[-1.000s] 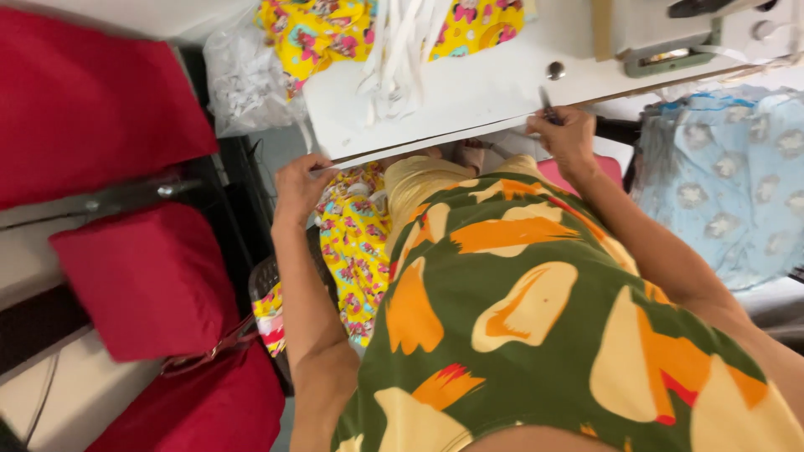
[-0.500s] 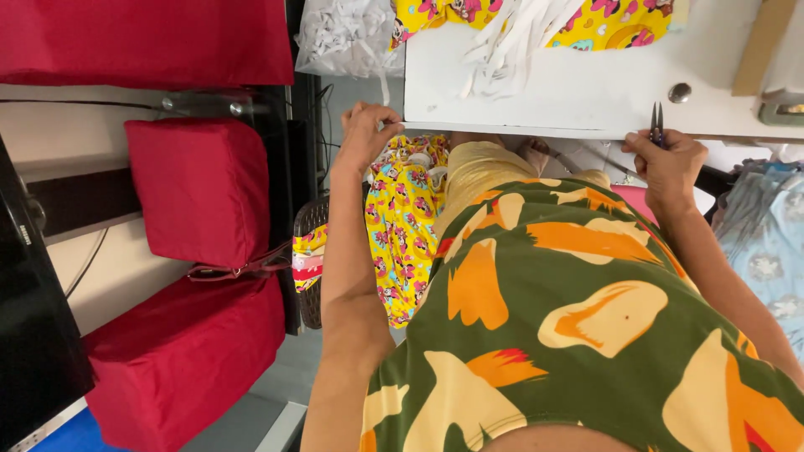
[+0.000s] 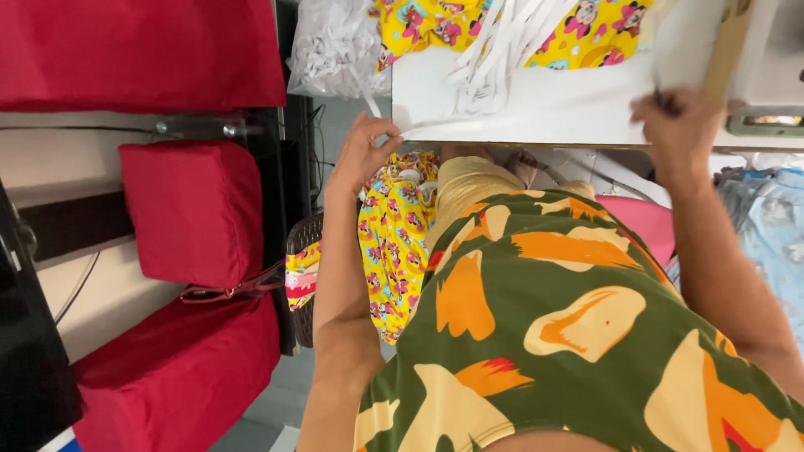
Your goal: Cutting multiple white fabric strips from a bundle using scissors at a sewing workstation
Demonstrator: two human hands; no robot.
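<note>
Plainly, we see the left hand [image 3: 362,153] at the near left corner of the white table [image 3: 578,117], its fingers curled onto the edge there and seemingly pinching the end of a thin white strip [image 3: 435,127] that runs along that edge. The right hand [image 3: 680,132] rests on the tabletop towards the right, closed around a small dark tool [image 3: 667,102] whose tip barely pokes out of the fist; the blur keeps us from telling what kind of tool it is. A bunch of white straps [image 3: 494,59] lies on the far part of the table over yellow printed fabric [image 3: 603,29], and more of the same yellow fabric [image 3: 394,243] hangs below the table edge towards a basket [image 3: 303,251].

We judge the strip to be the weak point: it sits right at the rim, held by fingertips only, so a small slackening could let it slide off and drop among the hanging cloth. The dark tool is close to the loose straps; a careless sweep of that hand might snag or nick them. The sewing machine [image 3: 775,75] stands just beside the right hand, and a knuckle could knock against it.
</note>
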